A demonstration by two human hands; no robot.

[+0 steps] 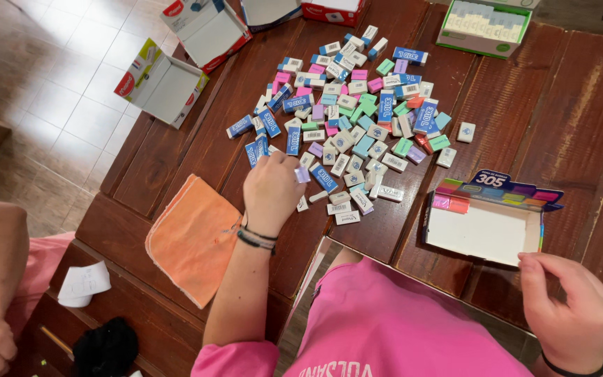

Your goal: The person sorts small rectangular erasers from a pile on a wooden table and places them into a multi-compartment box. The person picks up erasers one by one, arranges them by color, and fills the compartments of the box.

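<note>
Left hand [272, 190] reaching into eraser pile [354, 115] on wooden table [525, 119], fingers closing on small lilac eraser [303, 174]. Eraser looking light, rubbery; pinching short sides seems best. Right hand [574, 307] resting by open box [486, 227], fingers loose, holding nothing.

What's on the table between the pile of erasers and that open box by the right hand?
Bare wooden table in the head view: nothing lies between the eraser pile and the open box.
</note>
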